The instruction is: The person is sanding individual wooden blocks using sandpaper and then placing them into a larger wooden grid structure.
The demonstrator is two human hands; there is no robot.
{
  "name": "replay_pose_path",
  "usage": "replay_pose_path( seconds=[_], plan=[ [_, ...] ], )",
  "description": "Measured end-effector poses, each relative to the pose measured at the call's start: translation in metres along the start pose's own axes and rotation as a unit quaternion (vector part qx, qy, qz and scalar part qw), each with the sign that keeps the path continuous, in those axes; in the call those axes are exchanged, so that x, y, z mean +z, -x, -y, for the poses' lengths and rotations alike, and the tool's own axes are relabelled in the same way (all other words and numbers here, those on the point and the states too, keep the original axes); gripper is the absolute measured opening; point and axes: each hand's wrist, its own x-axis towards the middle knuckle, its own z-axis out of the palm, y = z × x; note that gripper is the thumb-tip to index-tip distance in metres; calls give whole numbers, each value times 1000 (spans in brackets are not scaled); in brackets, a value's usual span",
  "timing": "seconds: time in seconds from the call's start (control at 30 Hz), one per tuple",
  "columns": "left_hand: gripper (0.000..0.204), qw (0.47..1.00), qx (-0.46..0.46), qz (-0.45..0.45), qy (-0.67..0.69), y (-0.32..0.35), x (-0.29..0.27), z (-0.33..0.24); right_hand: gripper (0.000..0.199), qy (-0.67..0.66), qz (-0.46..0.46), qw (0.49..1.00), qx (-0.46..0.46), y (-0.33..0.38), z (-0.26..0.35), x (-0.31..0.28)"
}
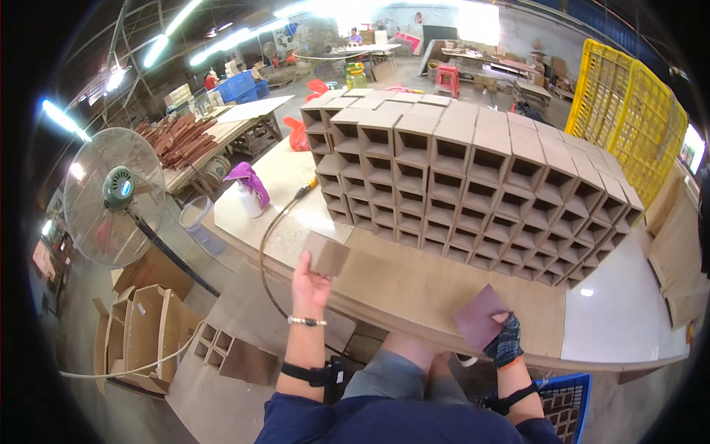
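My left hand [309, 285] pinches a small brown board piece [326, 254] by its lower edge, lifted clear of the table [621, 311] so its face is free. My gloved right hand [504, 340] grips a maroon sanding sheet [479, 317] flat, held near the table edge. Beyond stands a stacked block of open wooden boxes [473, 185], openings facing me, and an air hose [275, 222] trails off left.

We see a stack of open square wooden boxes [473, 185] on the bench [629, 311]. Yellow plastic crates [629, 118] stand upright behind it. A pedestal fan [111, 196] stands at far left. A spray bottle [250, 196] under a purple cloth [248, 177] sits near an air hose [277, 222].
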Motion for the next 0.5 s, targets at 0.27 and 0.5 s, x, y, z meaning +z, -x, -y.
replay_pose_path(
  seconds=[0.27, 0.5],
  plan=[
    [21, 965, -174, 164, -104, 83, 41, 87, 50, 458, -46, 858, -228, 56, 34, 119],
    [15, 925, -320, 172, -113, 120, 61, 139, 34, 816, 141, 325, -456, 52, 2, 113]
  ],
)
